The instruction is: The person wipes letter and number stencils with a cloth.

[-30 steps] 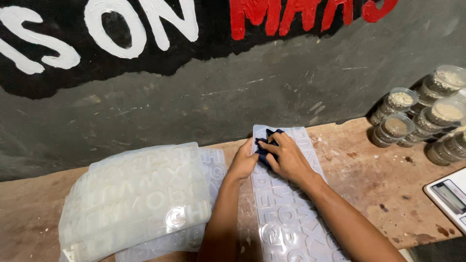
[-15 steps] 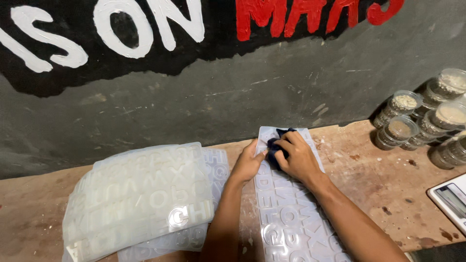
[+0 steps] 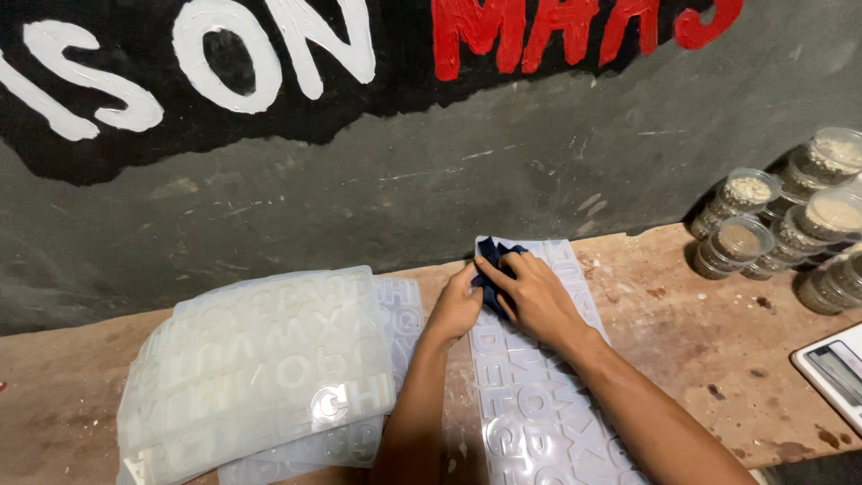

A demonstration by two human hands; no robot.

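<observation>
Your right hand [image 3: 539,301] presses a dark blue cloth [image 3: 496,265] onto the far end of the long mould [image 3: 539,404], the translucent letter sheet that runs from the wall [image 3: 449,189] back toward you. Your fingers [image 3: 499,274] are curled over the cloth, bunching it against the mould; most of the cloth is hidden under them, with a tuft showing past the fingertips on the wall side. Your left hand [image 3: 455,307] sits just beside the right, at the mould's left edge, fingers bent and touching both that edge and the cloth; you can't tell whether it grips either.

The mould's long axis points away from you, so the uncovered letters lie on your side of the cloth, beneath your right forearm. The right hand is the one on the cloth.

Left of the mould lies a stack of similar moulds [image 3: 260,359]. Right of it, well apart on the counter [image 3: 700,359], stand lidded tubs [image 3: 781,224] by the wall, and a white scale [image 3: 835,368] nearer you.
</observation>
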